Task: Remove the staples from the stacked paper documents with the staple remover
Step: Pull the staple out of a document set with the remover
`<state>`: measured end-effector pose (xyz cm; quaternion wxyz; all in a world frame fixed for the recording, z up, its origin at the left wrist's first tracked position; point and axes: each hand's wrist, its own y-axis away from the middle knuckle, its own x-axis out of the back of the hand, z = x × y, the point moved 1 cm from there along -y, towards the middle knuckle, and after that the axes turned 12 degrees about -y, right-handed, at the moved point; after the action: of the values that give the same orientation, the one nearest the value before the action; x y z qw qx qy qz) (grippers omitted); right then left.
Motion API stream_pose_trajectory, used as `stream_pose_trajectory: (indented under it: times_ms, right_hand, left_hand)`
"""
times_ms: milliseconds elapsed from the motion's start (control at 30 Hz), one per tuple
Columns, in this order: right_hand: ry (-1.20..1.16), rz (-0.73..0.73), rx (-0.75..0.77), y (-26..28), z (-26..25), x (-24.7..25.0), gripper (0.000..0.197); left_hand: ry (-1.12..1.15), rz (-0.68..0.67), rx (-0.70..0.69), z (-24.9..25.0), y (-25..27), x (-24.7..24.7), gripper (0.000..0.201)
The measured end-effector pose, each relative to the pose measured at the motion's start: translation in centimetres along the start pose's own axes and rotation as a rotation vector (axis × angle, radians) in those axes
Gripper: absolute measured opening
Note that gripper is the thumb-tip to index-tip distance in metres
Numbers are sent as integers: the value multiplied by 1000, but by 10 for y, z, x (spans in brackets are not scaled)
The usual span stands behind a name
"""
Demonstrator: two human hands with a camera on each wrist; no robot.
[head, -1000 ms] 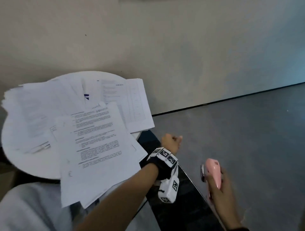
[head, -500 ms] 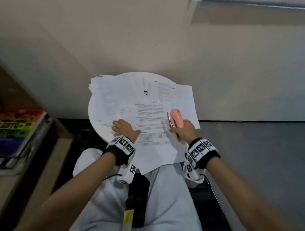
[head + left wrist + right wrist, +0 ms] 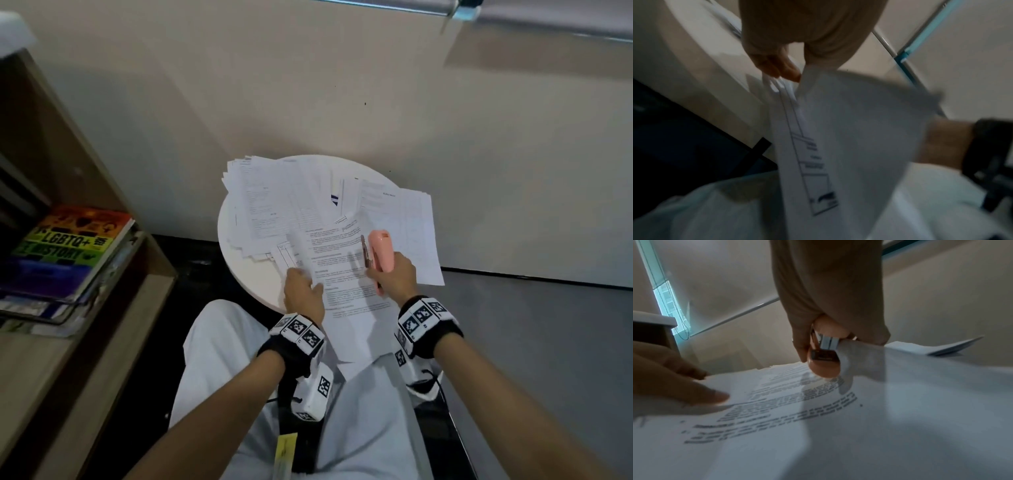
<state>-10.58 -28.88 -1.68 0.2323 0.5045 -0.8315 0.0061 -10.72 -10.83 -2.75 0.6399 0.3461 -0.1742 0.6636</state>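
Note:
A printed top document (image 3: pixel 342 274) lies on a heap of papers on the small round white table (image 3: pixel 239 274) and hangs over its near edge onto my lap. My left hand (image 3: pixel 303 291) pinches this document's left edge, thumb on top and fingers beneath, which the left wrist view shows on the hand (image 3: pixel 777 65) and the paper (image 3: pixel 849 129). My right hand (image 3: pixel 394 277) grips the pink staple remover (image 3: pixel 380 250), metal tip pointing away, just above the page's right side. In the right wrist view the staple remover (image 3: pixel 824 356) hovers over the text (image 3: pixel 797 402). No staple is visible.
A thick paper stack (image 3: pixel 260 198) fills the table's back left, and more sheets (image 3: pixel 414 233) overhang its right edge. A wooden shelf with a rainbow-coloured book (image 3: pixel 65 246) stands on the left. A wall is right behind the table; grey floor lies to the right.
Both hands came from right of the table onto the top document. In the last half second my left hand shifted right and took its left edge; the staple remover stays over the right side.

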Motion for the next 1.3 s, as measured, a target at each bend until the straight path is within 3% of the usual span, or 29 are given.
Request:
stream_pose_trajectory:
  times_ms: [33,167,400,533,667,833,967,1133,1233,1300]
  right_hand:
    - [14,6,-1,-2,0,-1,46]
    - [74,10,18,-9,-1,-1,45]
    - [194,-80,74,-3,4,-4,46]
    - [173,-103,103,2,4,2,45]
    - [160,-144,101,3,5,8,45]
    - [142,-208,52,5,5,9,45]
    - [87,-144,25,6,9,13,44]
    - [49,-123,32,4,6,10,48]
    - [-140,-119,-2,2,2,11,50]
    - [-262,-202,-20,9,-12,17,31]
  left_hand:
    - [-21,-15,27,0,2,2,27]
    - [-115,-18,201,-6,5,12,32]
    - [132,-113,317,1,-5,15,34]
    - [203,-75,317,0,-17,18,41]
    - [314,-125,230,-2,-20,22,34]
    - [224,-30,19,4,-25,26,36]
    - [209,0,-148,-3,-42,38,40]
    - [367,-53,-356,-5,-48,49,83]
    - [407,-92,-396,-10,-56,56,101]
    - [408,-116,-392,-8,-60,67,104]
